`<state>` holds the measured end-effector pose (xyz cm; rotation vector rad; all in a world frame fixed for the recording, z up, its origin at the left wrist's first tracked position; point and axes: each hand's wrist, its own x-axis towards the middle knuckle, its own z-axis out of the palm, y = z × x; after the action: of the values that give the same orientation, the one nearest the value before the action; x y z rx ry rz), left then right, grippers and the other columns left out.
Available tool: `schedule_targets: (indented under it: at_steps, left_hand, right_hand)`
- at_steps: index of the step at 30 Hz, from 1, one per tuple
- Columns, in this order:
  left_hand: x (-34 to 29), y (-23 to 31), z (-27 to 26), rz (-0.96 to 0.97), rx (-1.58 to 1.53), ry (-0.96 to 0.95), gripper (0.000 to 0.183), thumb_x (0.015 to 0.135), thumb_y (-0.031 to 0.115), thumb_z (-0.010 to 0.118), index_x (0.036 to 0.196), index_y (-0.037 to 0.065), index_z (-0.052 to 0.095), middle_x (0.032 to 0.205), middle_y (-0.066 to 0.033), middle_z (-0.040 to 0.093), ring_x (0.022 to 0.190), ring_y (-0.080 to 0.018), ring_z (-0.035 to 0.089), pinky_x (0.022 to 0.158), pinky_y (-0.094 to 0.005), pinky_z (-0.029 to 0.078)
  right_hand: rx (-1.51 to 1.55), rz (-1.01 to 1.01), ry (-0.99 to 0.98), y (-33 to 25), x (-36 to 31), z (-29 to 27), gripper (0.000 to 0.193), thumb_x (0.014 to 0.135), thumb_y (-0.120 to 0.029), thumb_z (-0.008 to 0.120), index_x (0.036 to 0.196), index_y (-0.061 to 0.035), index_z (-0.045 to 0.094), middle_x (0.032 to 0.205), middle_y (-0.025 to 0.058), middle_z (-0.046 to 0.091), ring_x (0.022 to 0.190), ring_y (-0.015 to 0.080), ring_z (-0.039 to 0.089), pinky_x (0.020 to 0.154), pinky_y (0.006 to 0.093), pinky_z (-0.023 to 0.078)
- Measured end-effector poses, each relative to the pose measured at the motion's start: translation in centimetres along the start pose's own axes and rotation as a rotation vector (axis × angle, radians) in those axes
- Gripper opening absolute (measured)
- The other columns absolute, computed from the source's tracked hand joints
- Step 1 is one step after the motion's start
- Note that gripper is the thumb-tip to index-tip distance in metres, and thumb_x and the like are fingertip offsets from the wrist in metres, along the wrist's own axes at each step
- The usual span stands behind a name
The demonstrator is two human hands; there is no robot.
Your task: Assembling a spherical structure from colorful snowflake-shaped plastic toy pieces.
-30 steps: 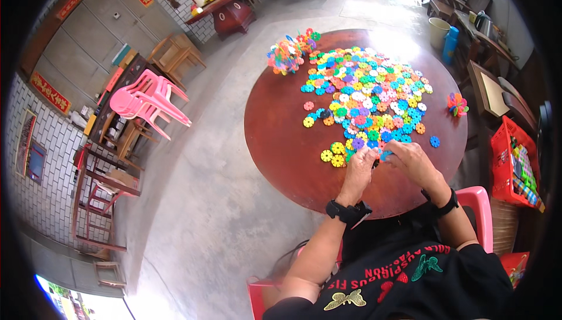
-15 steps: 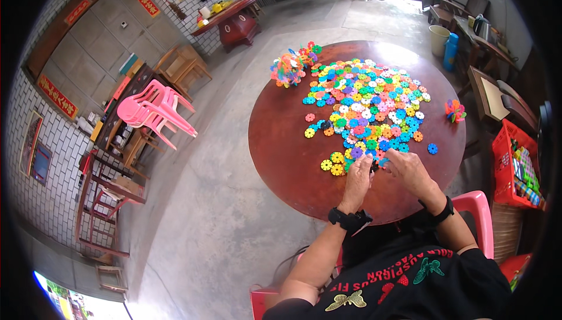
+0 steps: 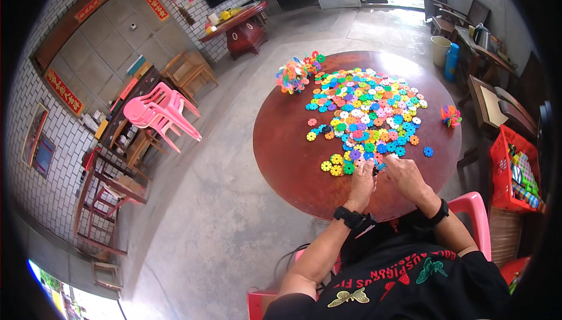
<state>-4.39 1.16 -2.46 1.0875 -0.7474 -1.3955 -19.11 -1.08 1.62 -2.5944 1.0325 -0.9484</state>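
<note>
A large heap of flower-shaped plastic discs (image 3: 374, 106) in many colours lies on the round red-brown table (image 3: 287, 156). At its near edge my two hands almost meet. The fingers of my left hand (image 3: 362, 185) are closed round a small dark piece (image 3: 376, 170), mostly covered by the fingers. My right hand (image 3: 406, 178) is pinched beside that piece, and its fingertips hide whatever is between them. Several yellow discs (image 3: 336, 165) lie just left of my left hand. A blue disc (image 3: 428, 152) sits apart, beyond my right hand.
Clusters of joined discs (image 3: 293, 77) stand at the table's far left, and a smaller cluster (image 3: 451, 116) at its right. A red crate (image 3: 502, 165) of toys is on the right. Pink chairs (image 3: 158, 112) are stacked on the left; another pink chair (image 3: 477, 217) is beside me.
The whole view has shifted slightly, so the table sits a little lower. My hands stay close together at the heap's near edge, with only small finger movement.
</note>
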Motion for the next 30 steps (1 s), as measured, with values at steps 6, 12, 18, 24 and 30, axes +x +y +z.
schedule_targets:
  at_steps: [6, 12, 18, 24, 30]
  left_hand:
    - [0.2, -0.5, -0.4, -0.005, 0.055, -0.038, 0.024, 0.096, 0.038, 0.050, 0.093, 0.013, 0.050, 0.062, 0.0051, 0.044, 0.046, -0.0044, 0.042, 0.040, -0.0205, 0.034]
    - [0.5, 0.7, -0.7, 0.034, 0.109, -0.027, 0.027, 0.097, 0.037, 0.048, 0.093, 0.011, 0.053, 0.059, 0.0050, 0.042, 0.047, -0.0043, 0.042, 0.040, -0.0200, 0.035]
    - [0.5, 0.6, -1.2, 0.043, 0.199, -0.088, 0.030, 0.099, 0.038, 0.043, 0.103, 0.010, 0.053, 0.076, 0.0006, 0.055, 0.061, -0.0076, 0.054, 0.047, -0.0201, 0.042]
    - [-0.4, 3.0, -1.4, -0.089, -0.024, -0.307, 0.033, 0.096, 0.038, 0.050, 0.111, 0.009, 0.053, 0.093, -0.0025, 0.061, 0.076, -0.0111, 0.063, 0.056, -0.0224, 0.050]
    - [0.2, 2.9, -1.8, -0.005, -0.003, -0.315, 0.033, 0.092, 0.031, 0.060, 0.113, 0.006, 0.056, 0.091, -0.0036, 0.064, 0.071, -0.0101, 0.062, 0.060, -0.0242, 0.052]
  right_hand:
    - [0.003, -0.024, -0.006, 0.3, -0.1, 0.2, 0.012, 0.083, -0.008, 0.056, 0.086, -0.0030, 0.045, 0.066, 0.0156, 0.056, 0.065, 0.0342, 0.059, 0.055, 0.0440, 0.045]
    - [-0.040, -0.043, -0.015, 0.7, 0.5, 0.5, 0.013, 0.083, -0.010, 0.055, 0.088, -0.0027, 0.046, 0.066, 0.0142, 0.055, 0.066, 0.0329, 0.060, 0.056, 0.0434, 0.046]
    - [-0.047, -0.078, -0.131, 1.8, 0.7, 0.5, 0.017, 0.083, -0.014, 0.058, 0.090, -0.0013, 0.048, 0.069, 0.0150, 0.059, 0.069, 0.0327, 0.061, 0.059, 0.0435, 0.048]
    - [0.020, -0.029, -0.156, 0.9, 1.1, 0.0, 0.018, 0.081, -0.015, 0.061, 0.088, -0.0020, 0.051, 0.075, 0.0157, 0.062, 0.072, 0.0347, 0.062, 0.060, 0.0447, 0.048]
    - [0.135, -0.071, -0.018, 1.3, 1.6, 0.8, 0.012, 0.080, -0.012, 0.062, 0.085, -0.0029, 0.056, 0.073, 0.0137, 0.058, 0.068, 0.0335, 0.058, 0.059, 0.0430, 0.047]
